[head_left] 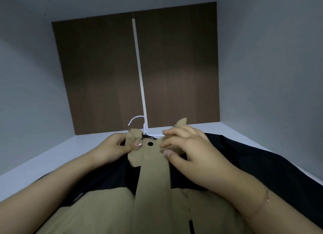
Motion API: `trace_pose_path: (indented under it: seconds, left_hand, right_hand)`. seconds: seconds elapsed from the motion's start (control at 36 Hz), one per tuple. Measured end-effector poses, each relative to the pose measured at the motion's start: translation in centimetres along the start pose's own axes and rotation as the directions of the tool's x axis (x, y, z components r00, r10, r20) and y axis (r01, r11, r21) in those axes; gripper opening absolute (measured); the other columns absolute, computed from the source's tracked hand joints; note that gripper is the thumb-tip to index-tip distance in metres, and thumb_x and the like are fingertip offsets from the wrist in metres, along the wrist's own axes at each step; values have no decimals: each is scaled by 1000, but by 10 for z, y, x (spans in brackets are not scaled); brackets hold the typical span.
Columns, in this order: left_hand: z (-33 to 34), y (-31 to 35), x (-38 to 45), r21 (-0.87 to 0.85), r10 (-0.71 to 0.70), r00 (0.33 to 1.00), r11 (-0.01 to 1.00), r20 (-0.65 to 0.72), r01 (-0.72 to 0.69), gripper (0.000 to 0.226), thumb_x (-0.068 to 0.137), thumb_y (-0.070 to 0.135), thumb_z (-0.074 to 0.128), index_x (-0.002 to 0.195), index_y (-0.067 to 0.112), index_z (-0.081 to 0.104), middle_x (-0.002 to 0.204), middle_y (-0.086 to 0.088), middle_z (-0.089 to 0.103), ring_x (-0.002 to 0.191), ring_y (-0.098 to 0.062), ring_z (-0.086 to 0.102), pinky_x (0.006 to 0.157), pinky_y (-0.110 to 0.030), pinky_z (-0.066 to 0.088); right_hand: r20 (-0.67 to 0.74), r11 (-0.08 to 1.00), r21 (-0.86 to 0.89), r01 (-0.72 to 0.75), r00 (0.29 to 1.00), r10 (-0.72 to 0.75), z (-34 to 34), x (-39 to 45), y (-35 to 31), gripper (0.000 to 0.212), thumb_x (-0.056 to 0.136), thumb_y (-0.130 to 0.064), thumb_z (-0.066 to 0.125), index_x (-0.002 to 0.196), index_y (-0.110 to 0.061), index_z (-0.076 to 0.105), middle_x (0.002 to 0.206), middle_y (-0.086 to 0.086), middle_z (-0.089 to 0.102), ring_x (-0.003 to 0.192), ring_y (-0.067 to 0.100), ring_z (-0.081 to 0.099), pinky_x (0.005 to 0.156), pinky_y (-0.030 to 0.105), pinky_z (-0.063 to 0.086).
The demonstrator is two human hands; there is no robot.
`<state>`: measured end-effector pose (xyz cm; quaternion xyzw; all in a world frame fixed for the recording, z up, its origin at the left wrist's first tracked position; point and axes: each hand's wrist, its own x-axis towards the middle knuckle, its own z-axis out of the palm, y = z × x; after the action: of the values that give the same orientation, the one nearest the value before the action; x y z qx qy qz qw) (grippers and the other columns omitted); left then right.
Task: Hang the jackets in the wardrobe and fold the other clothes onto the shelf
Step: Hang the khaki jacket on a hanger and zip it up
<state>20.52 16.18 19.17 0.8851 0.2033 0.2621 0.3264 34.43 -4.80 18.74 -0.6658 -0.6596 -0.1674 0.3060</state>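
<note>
From the head camera, both hands are up at the collar of the jacket, a tan and black piece spread across the pale shelf surface and running down past both forearms to the bottom edge. The left hand pinches the left collar flap, thumb on top and fingers curled behind the tan cloth. The right hand sits on the other side, fingers curled over the right collar flap with the tips pressing on the tan fabric; whether it truly grips the cloth I cannot tell. Between the two hands, a dark round snap shows on the tan front placket. Just beyond the fingertips, the white hanger pokes its hook out of the neck opening. Farther ahead stands the brown back panel, split by a white strip.
</note>
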Motion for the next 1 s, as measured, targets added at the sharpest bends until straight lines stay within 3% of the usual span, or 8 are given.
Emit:
trace_pose_path:
  seconds: [0.11,0.28,0.47,0.58,0.67,0.72,0.86,1.0]
  left_hand:
    - [-7,15,-27,38,99,980,995,-173,-94,20,88,40,62,95,25,73,95,6,74,94,-13,69,86,-34,51]
    - [-30,39,-85,116,192,915,980,-355,-161,38,85,56,60,85,20,69,86,-9,68,85,-27,64,81,-48,50]
    - [-42,56,-176,36,246,889,967,-387,-252,29,85,49,57,82,22,68,81,-9,67,74,-10,60,70,-36,48]
    - [-42,51,-228,-1,315,881,941,-354,-337,18,87,41,59,88,29,73,88,2,72,84,-13,67,75,-31,51]
    - [-38,47,-263,0,389,864,912,-320,-411,19,86,46,58,94,34,72,89,12,71,85,-3,66,71,-17,49]
    - [-34,44,-282,7,410,866,904,-287,-426,23,85,49,56,94,34,70,88,12,70,84,-4,66,70,-21,50]
    - [-26,29,-312,-52,351,924,931,-152,-362,36,81,57,55,87,25,72,83,3,69,82,-16,65,76,-48,51]
    - [-18,4,-321,2,284,951,958,-124,-286,21,86,62,55,98,48,66,96,27,67,93,5,61,84,-33,51]
  right_hand:
    - [-220,985,167,42,975,-5,-9,-4,-6,22,95,-22,53,112,-27,67,123,-23,53,124,-5,35,109,25,27]
    - [-367,929,334,161,930,-29,-11,-25,-32,21,93,-10,60,110,-16,69,111,-15,60,116,3,49,98,7,30]
    - [-507,971,76,225,848,-156,-27,-57,-107,15,93,-12,63,103,-16,73,96,-13,66,96,12,53,87,18,39]
    - [-434,979,-34,200,880,-194,-41,-71,-160,19,94,-31,60,106,-21,72,94,-15,62,94,10,49,81,19,39]
    - [-206,997,15,71,976,-67,-35,-84,-197,29,90,-51,51,94,-28,69,87,-14,62,87,6,51,75,22,41]
    - [-69,999,29,-31,997,33,-24,-97,-215,29,86,-56,45,81,-31,58,78,-11,60,77,7,53,67,21,40]
    - [95,971,148,-190,979,178,1,-134,-231,34,94,-47,46,65,-29,45,58,-13,52,57,6,46,56,24,33]
    - [129,962,35,-272,955,266,3,-154,-232,40,97,-39,52,60,-24,45,53,-9,48,53,9,42,58,32,35]
